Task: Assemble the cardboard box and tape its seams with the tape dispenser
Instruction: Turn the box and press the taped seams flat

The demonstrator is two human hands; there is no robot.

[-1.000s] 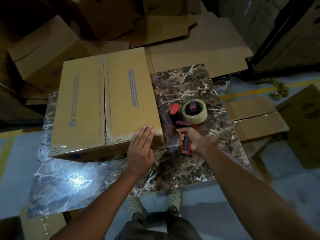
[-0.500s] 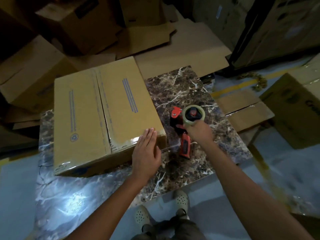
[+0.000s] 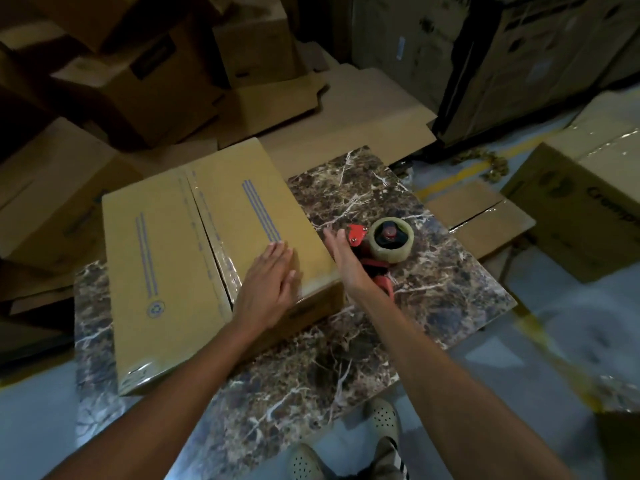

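A closed cardboard box lies on the marble table, its top flaps joined by clear tape along the centre seam. My left hand rests flat on the box's near right corner, fingers together. My right hand hovers edge-on beside the box's right side, fingers straight, holding nothing. The red tape dispenser with its tape roll lies on the table just right of my right hand, its handle partly hidden behind the wrist.
Flattened cardboard sheets and stacked boxes crowd the floor behind the table. Another printed box and flat sheets sit to the right. My feet stand at the table's near edge.
My right hand let go of the tape dispenser, which now lies on the table, and moved left toward the box's right side. My left hand slid further onto the box top.
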